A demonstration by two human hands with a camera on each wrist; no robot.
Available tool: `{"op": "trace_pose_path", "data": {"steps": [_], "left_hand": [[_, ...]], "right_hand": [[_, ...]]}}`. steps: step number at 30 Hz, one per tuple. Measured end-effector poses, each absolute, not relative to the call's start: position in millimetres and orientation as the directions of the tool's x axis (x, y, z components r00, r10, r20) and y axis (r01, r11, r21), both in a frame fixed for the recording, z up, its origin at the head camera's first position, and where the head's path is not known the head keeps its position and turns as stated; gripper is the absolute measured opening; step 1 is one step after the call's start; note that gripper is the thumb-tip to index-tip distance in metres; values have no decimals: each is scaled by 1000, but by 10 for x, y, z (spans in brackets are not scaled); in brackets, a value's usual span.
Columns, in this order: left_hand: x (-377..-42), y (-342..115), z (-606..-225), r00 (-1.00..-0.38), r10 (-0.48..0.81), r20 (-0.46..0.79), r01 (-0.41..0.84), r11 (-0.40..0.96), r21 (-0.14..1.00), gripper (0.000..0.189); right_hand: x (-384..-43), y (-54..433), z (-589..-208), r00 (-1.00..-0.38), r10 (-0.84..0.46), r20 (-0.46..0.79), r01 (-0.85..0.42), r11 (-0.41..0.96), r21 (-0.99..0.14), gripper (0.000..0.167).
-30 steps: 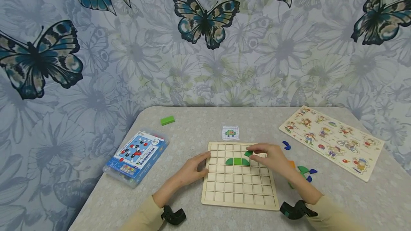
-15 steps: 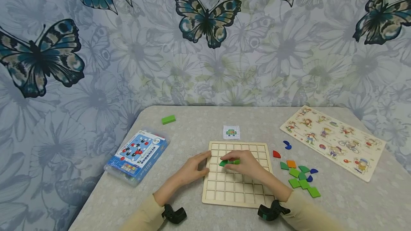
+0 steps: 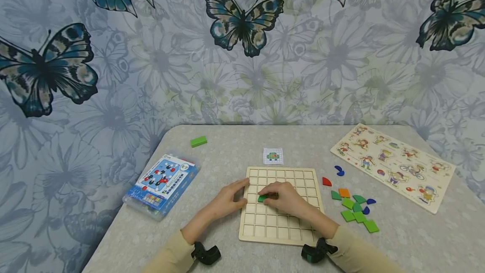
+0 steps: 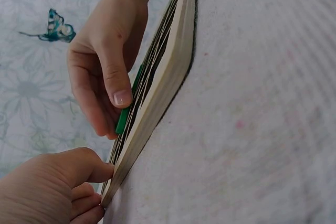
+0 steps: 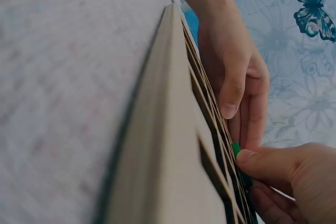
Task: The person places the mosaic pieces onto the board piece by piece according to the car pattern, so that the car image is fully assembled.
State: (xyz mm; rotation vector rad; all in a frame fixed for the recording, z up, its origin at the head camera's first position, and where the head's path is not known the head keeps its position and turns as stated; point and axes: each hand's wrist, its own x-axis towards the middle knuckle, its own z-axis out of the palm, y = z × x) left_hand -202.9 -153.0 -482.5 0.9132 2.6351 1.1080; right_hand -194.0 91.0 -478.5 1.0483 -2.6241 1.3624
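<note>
The square wooden grid board (image 3: 280, 233) lies on the table between the hands. My right hand (image 3: 286, 197) is over its upper left-middle part, thumb and fingertips pinching a small flat green piece (image 3: 261, 198). In the left wrist view the same green piece (image 4: 122, 121) stands at the board's surface under the thumb. The right hand covers the board squares behind it. My left hand (image 3: 225, 199) touches the board's left edge, its thumb and fingers spread along it. The left thumb (image 4: 105, 171) meets the wooden rim in the left wrist view.
Right of the board lie several loose pieces: green squares (image 3: 370, 226), an orange square (image 3: 344, 193), a red quarter-circle (image 3: 326, 181) and blue ones (image 3: 340, 173). A picture card (image 3: 273, 156) lies behind it. A blue box (image 3: 161, 186), green block (image 3: 198, 141) and picture puzzle board (image 3: 394, 167) stand farther out.
My right hand has moved left and slightly toward me across the board, a green piece at its fingertips. The green row seen earlier is now behind it. My left hand stays at the edge.
</note>
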Motion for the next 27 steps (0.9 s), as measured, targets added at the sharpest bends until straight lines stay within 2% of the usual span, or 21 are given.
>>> {"op": "trace_pose_path", "data": {"steps": [10,27], "left_hand": [[-2028,-1534,-4826,-798,591,121,496,529,688,61],[-2030,-1523,-4831,-804,583,113,487,539,687,62]], "right_hand": [[-1932,886,-4772,-734,-594,329,-636,433,-638,23],[-1930,879,-4751,-735,-591,332,-639,442,-629,23]]}}
